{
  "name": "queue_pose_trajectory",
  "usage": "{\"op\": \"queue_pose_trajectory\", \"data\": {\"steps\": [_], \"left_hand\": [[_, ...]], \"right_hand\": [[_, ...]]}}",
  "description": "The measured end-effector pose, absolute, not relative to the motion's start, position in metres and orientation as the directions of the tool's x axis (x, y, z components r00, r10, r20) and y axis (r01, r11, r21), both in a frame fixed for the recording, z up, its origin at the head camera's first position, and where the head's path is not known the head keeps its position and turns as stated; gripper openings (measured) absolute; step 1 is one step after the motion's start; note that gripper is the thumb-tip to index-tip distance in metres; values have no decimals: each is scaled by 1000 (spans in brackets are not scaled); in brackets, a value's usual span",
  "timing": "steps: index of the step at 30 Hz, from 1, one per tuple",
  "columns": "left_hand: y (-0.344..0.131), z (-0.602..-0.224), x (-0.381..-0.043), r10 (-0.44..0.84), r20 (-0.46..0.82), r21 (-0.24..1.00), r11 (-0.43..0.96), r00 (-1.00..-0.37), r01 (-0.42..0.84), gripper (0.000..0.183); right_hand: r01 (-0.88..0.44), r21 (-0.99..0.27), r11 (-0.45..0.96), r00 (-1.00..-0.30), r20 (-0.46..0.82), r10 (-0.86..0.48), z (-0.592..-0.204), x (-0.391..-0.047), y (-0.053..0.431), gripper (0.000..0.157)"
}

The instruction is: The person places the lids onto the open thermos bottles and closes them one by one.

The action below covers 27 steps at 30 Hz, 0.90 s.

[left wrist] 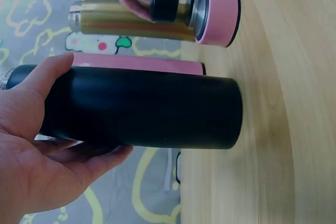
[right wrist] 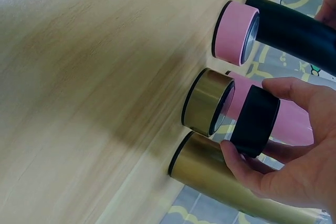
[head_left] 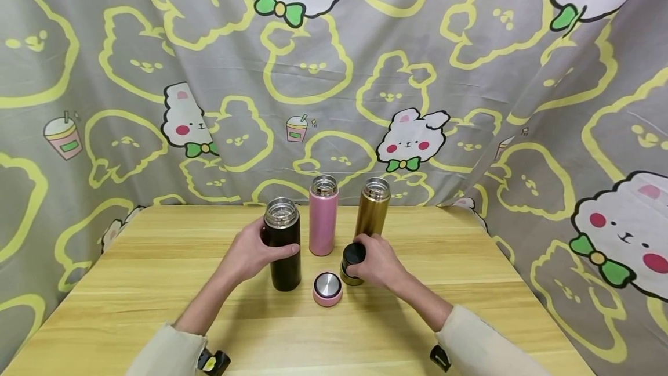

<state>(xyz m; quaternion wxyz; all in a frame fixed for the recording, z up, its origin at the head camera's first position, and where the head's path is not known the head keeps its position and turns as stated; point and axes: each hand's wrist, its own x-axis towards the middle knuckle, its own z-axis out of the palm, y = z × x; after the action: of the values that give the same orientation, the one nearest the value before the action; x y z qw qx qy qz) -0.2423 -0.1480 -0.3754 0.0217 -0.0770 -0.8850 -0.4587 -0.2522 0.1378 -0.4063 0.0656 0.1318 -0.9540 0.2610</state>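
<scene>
My left hand (head_left: 257, 252) grips an upright black thermos bottle (left wrist: 147, 106), thumb across the front and fingers round the back. Its steel mouth is uncovered. Between the thumb and fingers of my right hand (head_left: 378, 261) is a black lid (right wrist: 255, 120), held just above a gold lid (right wrist: 208, 100) with a small gap between them. A pink lid (head_left: 327, 289) lies between the hands, its steel inside facing up. Behind stand a pink thermos bottle (head_left: 323, 219) and a gold thermos bottle (head_left: 371, 210), both without lids; my right hand partly hides the gold one in the head view.
All the bottles and lids are on a light wooden table (head_left: 250, 335). A grey curtain (head_left: 334, 115) with cartoon prints hangs behind the table and along its right side. Dark straps show by both sleeves.
</scene>
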Motion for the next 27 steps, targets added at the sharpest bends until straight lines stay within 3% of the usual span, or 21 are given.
{"op": "queue_pose_trajectory", "data": {"steps": [15,27], "left_hand": [[-146,-380,-226,200,105,799,566,-974,203,72],[-148,-384,-229,194,109,796,570,-975,203,74]], "right_hand": [[-272,-483,832,-962,171,-215,-404,-251,136,60],[-280,-491,825,-959,173,-223,-388,-252,134,59]]}}
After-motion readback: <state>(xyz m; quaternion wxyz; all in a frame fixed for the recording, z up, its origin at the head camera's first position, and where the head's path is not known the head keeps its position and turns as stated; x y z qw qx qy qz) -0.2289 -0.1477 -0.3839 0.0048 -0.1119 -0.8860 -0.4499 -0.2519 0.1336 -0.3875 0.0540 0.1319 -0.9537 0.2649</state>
